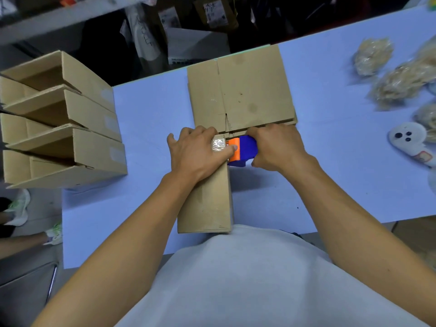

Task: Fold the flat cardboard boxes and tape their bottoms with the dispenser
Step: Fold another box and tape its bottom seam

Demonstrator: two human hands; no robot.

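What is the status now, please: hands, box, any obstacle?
Left hand presses tape onto folded box. Right hand grips tape dispenser at box end. Flat boxes lie just beyond; nothing blocking.

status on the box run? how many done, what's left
Done: four folded boxes stacked at the table's left edge, tape strips showing on their ends. In hand: the left hand presses the tape down on a folded box while the right hand grips the blue and orange dispenser. Left: a flat stack behind; count unclear.

Folded boxes [61, 119] left of flat stack [247, 90] on table [146, 109].
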